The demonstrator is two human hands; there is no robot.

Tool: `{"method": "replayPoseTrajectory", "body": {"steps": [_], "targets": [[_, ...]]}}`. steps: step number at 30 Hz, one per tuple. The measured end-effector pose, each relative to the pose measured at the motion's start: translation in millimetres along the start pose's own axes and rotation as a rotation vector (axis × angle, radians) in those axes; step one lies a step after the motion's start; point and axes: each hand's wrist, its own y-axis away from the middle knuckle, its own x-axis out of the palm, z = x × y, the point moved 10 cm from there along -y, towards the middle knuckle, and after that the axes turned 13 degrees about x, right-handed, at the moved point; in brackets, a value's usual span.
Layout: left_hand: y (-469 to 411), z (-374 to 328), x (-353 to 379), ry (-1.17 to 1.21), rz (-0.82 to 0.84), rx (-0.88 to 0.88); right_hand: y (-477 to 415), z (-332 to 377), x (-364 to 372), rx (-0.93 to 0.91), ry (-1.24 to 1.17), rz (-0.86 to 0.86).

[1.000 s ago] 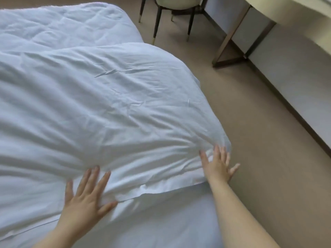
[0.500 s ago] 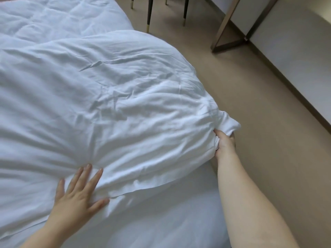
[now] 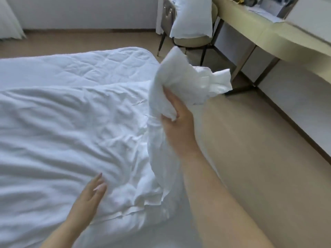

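Note:
A white duvet (image 3: 68, 133) lies crumpled across the bed (image 3: 75, 68). My right hand (image 3: 176, 120) grips its right corner and holds it lifted above the bed's edge, the bunched fabric rising past my fingers. My left hand (image 3: 91, 192) rests on the duvet near its front hem with fingers straight. Part of the duvet's right side hangs from the raised corner.
A chair (image 3: 189, 40) with a white pillow (image 3: 191, 17) on it stands at the back right. A pale desk (image 3: 265, 34) with metal legs runs along the right wall. Beige floor (image 3: 259, 158) lies between bed and desk. A curtain (image 3: 9, 20) hangs at the far left.
My right hand has lifted the duvet corner up off the bed's edge. My left hand has stayed pressed near the front hem. The view has tilted up, showing chair and desk.

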Motion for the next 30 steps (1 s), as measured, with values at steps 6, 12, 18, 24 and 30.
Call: {"method": "replayPoseTrajectory", "body": {"steps": [6, 12, 18, 24, 30], "targets": [[32.0, 4.8, -185.9, 0.343, -0.605, -0.031, 140.3, -4.4, 233.4, -0.244, 0.657, 0.791], [36.3, 47.0, -219.9, 0.178, -0.372, -0.129, 253.2, -86.4, 300.0, -0.468, 1.186, 1.152], [-15.2, 10.9, -163.6, 0.041, -0.071, -0.046, 250.7, -78.2, 297.5, -0.385, 1.195, 1.004], [-45.5, 1.1, -140.5, -0.045, -0.069, -0.033, 206.9, 0.5, 222.8, -0.579, 0.501, 0.374], [-22.1, 28.0, -162.8, 0.053, -0.099, -0.032, 62.4, -41.5, 149.2, 0.419, 0.254, 0.001]]}}
